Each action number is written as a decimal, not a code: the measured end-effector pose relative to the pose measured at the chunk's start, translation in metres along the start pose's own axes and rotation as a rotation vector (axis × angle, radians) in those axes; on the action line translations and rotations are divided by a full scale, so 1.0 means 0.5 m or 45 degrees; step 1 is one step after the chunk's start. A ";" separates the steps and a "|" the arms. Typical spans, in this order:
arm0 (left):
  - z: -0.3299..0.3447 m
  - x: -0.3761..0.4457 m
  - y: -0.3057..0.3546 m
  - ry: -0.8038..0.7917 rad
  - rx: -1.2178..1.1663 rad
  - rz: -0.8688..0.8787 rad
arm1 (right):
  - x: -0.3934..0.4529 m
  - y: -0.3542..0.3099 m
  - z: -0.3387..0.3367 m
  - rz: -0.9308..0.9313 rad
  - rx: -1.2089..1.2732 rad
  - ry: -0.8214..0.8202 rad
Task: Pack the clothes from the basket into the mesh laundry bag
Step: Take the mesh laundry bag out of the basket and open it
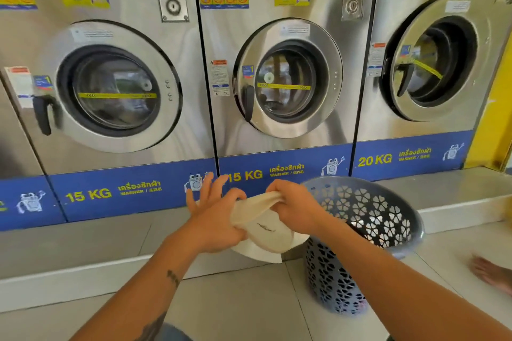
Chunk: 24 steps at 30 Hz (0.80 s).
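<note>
**In mid-air before the washers: cream cloth held between both hands**

At centre frame, a cream-white soft cloth piece (263, 225), hanging above the pale tiled floor (243, 307) and just at 9 o'clock of the grey perforated plastic laundry basket (368, 219). Pinched at its upper edge by the right hand (293, 206), fingers closed on a bunched fold. Gripped lower by the left hand (214, 219), thumb and palm on the fabric, the other fingers splayed open. Whether garment or mesh bag: cannot tell.

Best done, by judgement, so: find the opening edge, spread it wide with both hands, keep the hem off the floor, stay close to the basket rim.

Beyond, at 12 o'clock, a row of steel front-loading washers (288, 80); at 4 o'clock, a bare foot (493, 274).
</note>
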State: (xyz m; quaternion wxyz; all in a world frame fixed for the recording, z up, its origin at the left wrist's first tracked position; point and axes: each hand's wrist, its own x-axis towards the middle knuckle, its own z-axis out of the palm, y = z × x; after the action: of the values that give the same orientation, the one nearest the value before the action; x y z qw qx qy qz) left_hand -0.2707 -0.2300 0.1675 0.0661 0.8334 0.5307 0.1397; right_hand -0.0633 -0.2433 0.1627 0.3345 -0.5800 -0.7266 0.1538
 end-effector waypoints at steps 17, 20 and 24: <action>0.200 0.069 -0.087 -0.029 -0.314 -0.186 | -0.008 0.121 0.163 0.305 0.109 -0.170; 0.223 0.132 -0.088 -0.029 -0.361 -0.211 | 0.050 0.163 0.155 0.344 0.141 -0.248; 0.269 0.205 -0.089 -0.114 -0.427 -0.282 | 0.129 0.226 0.149 0.328 0.102 -0.526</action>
State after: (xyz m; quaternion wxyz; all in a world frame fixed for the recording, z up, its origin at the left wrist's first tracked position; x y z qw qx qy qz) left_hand -0.2278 -0.1133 0.0446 0.2425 0.7527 0.5848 0.1809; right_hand -0.0357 -0.1386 0.0591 0.1792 -0.6105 -0.6929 0.3392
